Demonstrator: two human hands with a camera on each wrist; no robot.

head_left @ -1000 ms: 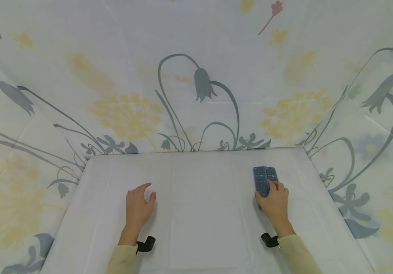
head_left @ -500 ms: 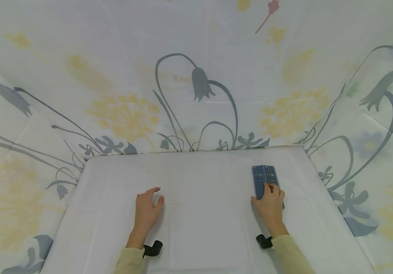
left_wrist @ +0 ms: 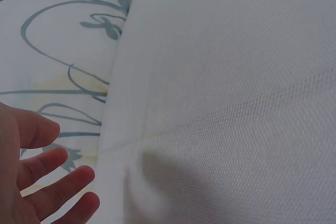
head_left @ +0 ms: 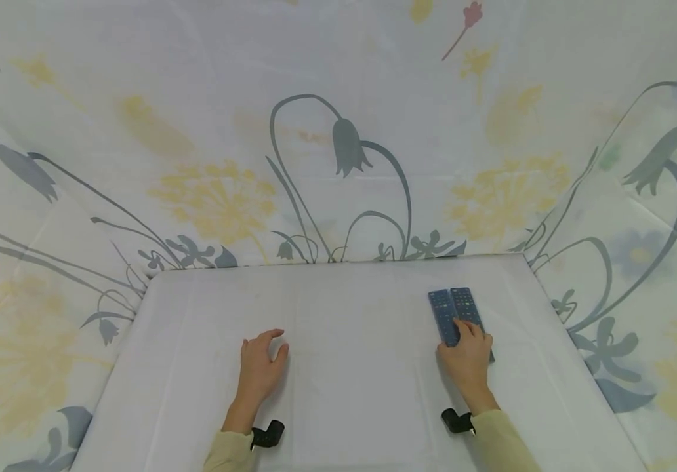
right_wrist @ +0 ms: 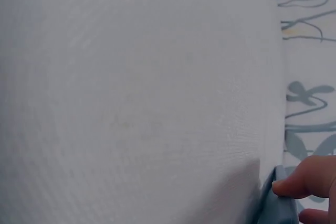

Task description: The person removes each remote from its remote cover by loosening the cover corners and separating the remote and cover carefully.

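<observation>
Two dark blue remote controls lie side by side toward the right of the white table, button faces up. The left remote control [head_left: 442,308] is pinched at its lower part by my right hand [head_left: 467,359], thumb on its outer edge and a fingertip at the seam between the two. My right hand partly covers the lower part of the right remote control [head_left: 466,306]. In the right wrist view, the thumb [right_wrist: 307,179] presses against a blue casing [right_wrist: 279,208]. My left hand [head_left: 260,368] hovers over the table with loosely curved fingers, holding nothing.
A white cloth covers the table [head_left: 350,393]. Floral-printed fabric [head_left: 338,196] rises behind the table and along both sides. Each wrist wears a black camera mount, such as the left mount [head_left: 269,434].
The left remote control has turned slightly, its top swinging left, and a narrow gap shows between the two. My left hand has drifted right and a little toward me.
</observation>
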